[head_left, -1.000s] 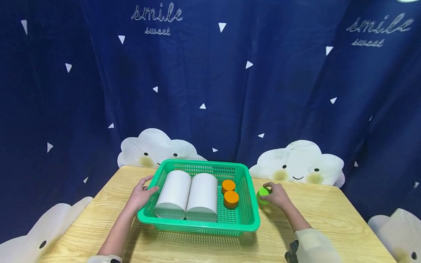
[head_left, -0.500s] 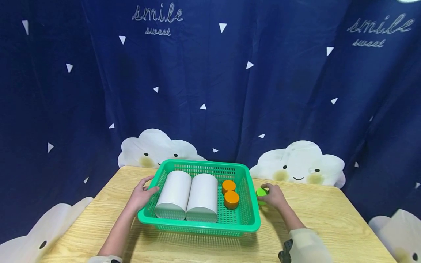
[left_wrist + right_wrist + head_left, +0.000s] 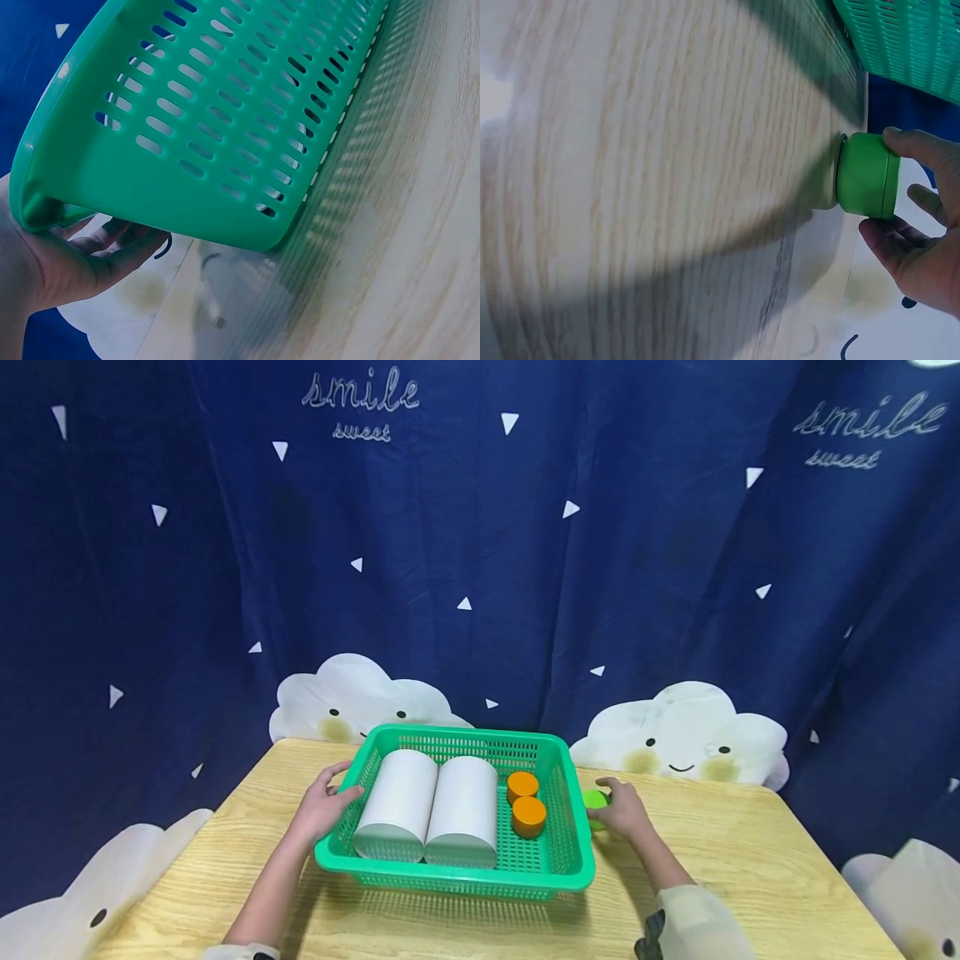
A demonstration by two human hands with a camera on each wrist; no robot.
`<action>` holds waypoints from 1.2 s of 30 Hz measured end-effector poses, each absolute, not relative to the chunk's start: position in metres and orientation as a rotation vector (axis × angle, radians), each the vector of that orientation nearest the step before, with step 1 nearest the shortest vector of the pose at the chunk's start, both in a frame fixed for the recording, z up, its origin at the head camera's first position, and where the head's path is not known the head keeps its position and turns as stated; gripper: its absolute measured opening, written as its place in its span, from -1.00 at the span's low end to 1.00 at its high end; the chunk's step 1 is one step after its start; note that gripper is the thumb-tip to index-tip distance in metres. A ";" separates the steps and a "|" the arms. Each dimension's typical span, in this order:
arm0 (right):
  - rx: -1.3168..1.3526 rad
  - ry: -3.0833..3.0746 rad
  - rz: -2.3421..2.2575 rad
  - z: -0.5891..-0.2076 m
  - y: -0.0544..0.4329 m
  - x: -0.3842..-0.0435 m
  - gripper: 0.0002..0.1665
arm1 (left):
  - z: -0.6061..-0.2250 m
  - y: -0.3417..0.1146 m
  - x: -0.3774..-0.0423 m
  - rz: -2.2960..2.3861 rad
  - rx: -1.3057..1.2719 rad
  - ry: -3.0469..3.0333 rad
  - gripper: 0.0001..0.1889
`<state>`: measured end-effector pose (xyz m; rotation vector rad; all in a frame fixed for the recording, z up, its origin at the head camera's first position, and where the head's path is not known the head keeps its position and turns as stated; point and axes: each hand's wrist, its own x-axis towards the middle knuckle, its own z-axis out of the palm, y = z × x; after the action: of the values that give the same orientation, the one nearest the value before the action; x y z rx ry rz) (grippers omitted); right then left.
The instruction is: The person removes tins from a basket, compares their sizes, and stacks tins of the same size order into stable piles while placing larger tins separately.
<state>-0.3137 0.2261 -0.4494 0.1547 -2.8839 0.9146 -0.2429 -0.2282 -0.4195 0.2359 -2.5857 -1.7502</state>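
Observation:
My left hand (image 3: 321, 810) grips the left rim of a green plastic basket (image 3: 450, 876), thumb over the edge; the left wrist view shows its other fingers curled under the basket's rim (image 3: 37, 142). Just outside the basket's right side, my right hand (image 3: 626, 812) pinches a small round lime-green container (image 3: 865, 177) between thumb and fingers. This container sits on the table and is partly covered by the hand in the head view. Inside the basket lie two white cylinders (image 3: 397, 797) side by side, with two orange round containers (image 3: 528, 815) to their right.
The basket stands on a light wooden table (image 3: 735, 860). A dark blue curtain (image 3: 480, 527) with white triangles and smiling clouds hangs behind the table's far edge.
My right hand has shifted slightly left with the lime-green container, closer to the basket. The left hand and the basket stay where they were.

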 end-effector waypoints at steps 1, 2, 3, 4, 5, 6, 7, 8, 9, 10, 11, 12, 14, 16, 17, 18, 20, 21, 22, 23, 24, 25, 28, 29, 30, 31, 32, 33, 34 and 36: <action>0.148 -2.887 0.926 -0.449 0.226 -0.313 -0.29 | -0.420 -0.228 -0.243 -1.749 0.234 -2.588 -0.35; 0.143 -2.890 0.936 -0.449 0.226 -0.312 -0.29 | -0.420 -0.229 -0.243 -1.750 0.232 -2.588 -0.35; 0.136 -2.894 0.945 -0.449 0.227 -0.312 -0.29 | -0.420 -0.229 -0.243 -1.749 0.228 -2.590 -0.34; 0.135 -2.895 0.955 -0.449 0.227 -0.311 -0.29 | -0.420 -0.229 -0.243 -1.748 0.226 -2.590 -0.34; 0.136 -2.898 0.956 -0.449 0.228 -0.310 -0.29 | -0.420 -0.229 -0.243 -1.748 0.225 -2.589 -0.34; 0.143 -2.898 0.951 -0.449 0.228 -0.310 -0.29 | -0.420 -0.229 -0.244 -1.747 0.225 -2.588 -0.34; 0.152 -2.895 0.945 -0.449 0.229 -0.309 -0.29 | -0.420 -0.229 -0.244 -1.746 0.224 -2.587 -0.34; 0.162 -2.895 0.943 -0.448 0.230 -0.308 -0.30 | -0.420 -0.229 -0.244 -1.745 0.225 -2.587 -0.34; 0.175 -2.892 0.937 -0.447 0.231 -0.308 -0.31 | -0.420 -0.229 -0.244 -1.743 0.228 -2.587 -0.34; 0.194 -2.888 0.934 -0.445 0.231 -0.306 -0.32 | -0.420 -0.229 -0.244 -1.741 0.232 -2.588 -0.34; 0.208 -2.881 0.927 -0.443 0.232 -0.306 -0.33 | -0.420 -0.228 -0.244 -1.740 0.234 -2.590 -0.34; 0.220 -2.875 0.924 -0.440 0.232 -0.305 -0.34 | -0.420 -0.228 -0.243 -1.738 0.236 -2.592 -0.34; 0.241 -2.861 0.915 -0.435 0.233 -0.303 -0.35 | -0.420 -0.228 -0.243 -1.740 0.239 -2.594 -0.35; 0.261 -2.845 0.913 -0.428 0.234 -0.302 -0.37 | -0.419 -0.228 -0.243 -1.739 0.234 -2.596 -0.35; 0.264 -2.838 0.915 -0.425 0.234 -0.301 -0.37 | -0.419 -0.228 -0.243 -1.740 0.234 -2.594 -0.35; 0.268 -2.835 0.912 -0.421 0.235 -0.300 -0.38 | -0.419 -0.228 -0.243 -1.740 0.234 -2.592 -0.35; 0.274 -2.829 0.920 -0.416 0.236 -0.299 -0.41 | -0.419 -0.228 -0.242 -1.741 0.235 -2.588 -0.36; 0.274 -2.827 0.921 -0.413 0.236 -0.299 -0.42 | -0.419 -0.227 -0.242 -1.742 0.236 -2.586 -0.36; 0.273 -2.823 0.921 -0.410 0.236 -0.299 -0.43 | -0.419 -0.227 -0.242 -1.745 0.238 -2.584 -0.36; 0.268 -2.823 0.915 -0.408 0.236 -0.299 -0.45 | -0.418 -0.227 -0.242 -1.749 0.240 -2.581 -0.36; 0.269 -2.821 0.906 -0.406 0.236 -0.299 -0.46 | -0.418 -0.227 -0.242 -1.752 0.238 -2.579 -0.36; 0.271 -2.820 0.906 -0.403 0.236 -0.299 -0.46 | -0.418 -0.227 -0.243 -1.754 0.238 -2.579 -0.36; 0.289 -2.811 0.884 -0.396 0.234 -0.298 -0.47 | -0.418 -0.227 -0.244 -1.755 0.234 -2.581 -0.36; 0.299 -2.805 0.877 -0.393 0.233 -0.298 -0.47 | -0.419 -0.227 -0.244 -1.752 0.235 -2.583 -0.36; 0.311 -2.798 0.874 -0.391 0.232 -0.297 -0.47 | -0.419 -0.227 -0.244 -1.748 0.235 -2.586 -0.36; 0.324 -2.790 0.874 -0.388 0.230 -0.297 -0.46 | -0.419 -0.227 -0.244 -1.744 0.232 -2.590 -0.36; 0.342 -2.782 0.875 -0.386 0.228 -0.296 -0.47 | -0.419 -0.227 -0.244 -1.741 0.232 -2.592 -0.36; 0.355 -2.776 0.881 -0.384 0.226 -0.295 -0.47 | -0.420 -0.228 -0.244 -1.737 0.236 -2.595 -0.36; 0.366 -2.772 0.889 -0.382 0.223 -0.295 -0.47 | -0.420 -0.228 -0.243 -1.735 0.238 -2.596 -0.36; 0.388 -2.773 0.898 -0.379 0.218 -0.293 -0.48 | -0.420 -0.228 -0.242 -1.729 0.240 -2.597 -0.36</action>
<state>-0.2933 0.2176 -0.3788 0.3879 -2.7729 0.8975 -0.2424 -0.2284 -0.4198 0.2399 -2.5966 -1.7287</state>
